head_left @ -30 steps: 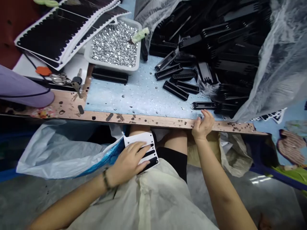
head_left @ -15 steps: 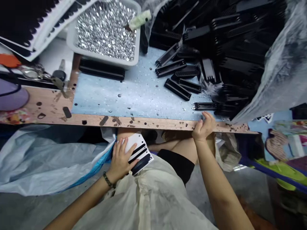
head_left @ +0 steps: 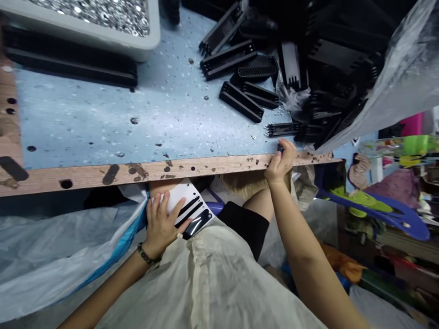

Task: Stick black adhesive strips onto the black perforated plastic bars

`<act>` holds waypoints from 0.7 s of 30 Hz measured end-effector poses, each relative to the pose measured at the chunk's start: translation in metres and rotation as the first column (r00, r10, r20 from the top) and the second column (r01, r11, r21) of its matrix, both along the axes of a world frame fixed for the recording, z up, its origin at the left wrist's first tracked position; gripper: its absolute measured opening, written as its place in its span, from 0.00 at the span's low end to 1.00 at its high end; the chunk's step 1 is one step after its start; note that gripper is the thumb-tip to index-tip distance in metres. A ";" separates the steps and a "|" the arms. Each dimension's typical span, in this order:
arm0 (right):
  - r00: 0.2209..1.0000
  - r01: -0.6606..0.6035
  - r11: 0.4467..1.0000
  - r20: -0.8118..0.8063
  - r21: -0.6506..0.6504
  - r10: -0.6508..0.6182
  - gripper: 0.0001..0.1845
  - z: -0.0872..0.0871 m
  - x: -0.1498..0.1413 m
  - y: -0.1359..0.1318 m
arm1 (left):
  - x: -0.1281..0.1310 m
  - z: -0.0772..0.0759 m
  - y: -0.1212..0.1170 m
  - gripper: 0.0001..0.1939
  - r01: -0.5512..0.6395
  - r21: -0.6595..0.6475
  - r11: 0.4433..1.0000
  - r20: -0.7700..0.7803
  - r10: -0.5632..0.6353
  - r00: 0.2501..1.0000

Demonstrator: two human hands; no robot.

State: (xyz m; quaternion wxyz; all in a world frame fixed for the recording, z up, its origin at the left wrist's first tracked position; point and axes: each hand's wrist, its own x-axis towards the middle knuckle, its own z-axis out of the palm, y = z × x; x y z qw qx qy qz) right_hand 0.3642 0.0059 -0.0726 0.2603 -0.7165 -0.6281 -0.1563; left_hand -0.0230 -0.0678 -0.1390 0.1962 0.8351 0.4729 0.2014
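Note:
My left hand lies flat on a white sheet with black strips and dots on it, resting on my lap. Its fingers are spread across the sheet's left side. A glossy black shape shows along the sheet's lower edge. At the table's front edge, my right hand is closed, its fingers curled in a pinch. A small dark piece shows at its fingertips, its kind unclear. Just beyond that hand, a slim black toothed plastic part lies on the blue table top.
Several black plastic parts lie before a clear plastic bag full of them. A white tub of small shiny metal pieces stands at the upper left, with a long black part against it. A plastic sack hangs at left.
The view has shifted, so the tub and black parts sit further left and higher. A dark piece now shows at my right fingertips. My left hand stays on the sheet.

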 end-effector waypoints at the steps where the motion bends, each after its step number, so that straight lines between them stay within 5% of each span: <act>1: 1.000 0.001 1.000 -0.010 -0.005 -0.001 0.22 0.000 0.000 0.000 | -0.001 0.001 0.000 0.37 0.002 0.002 1.000 -0.002 -0.002 1.000; 21: 1.000 -0.028 0.999 -0.007 0.020 0.028 0.22 0.001 0.001 0.000 | -0.007 -0.010 0.003 0.35 -0.075 0.186 0.980 0.042 0.069 0.997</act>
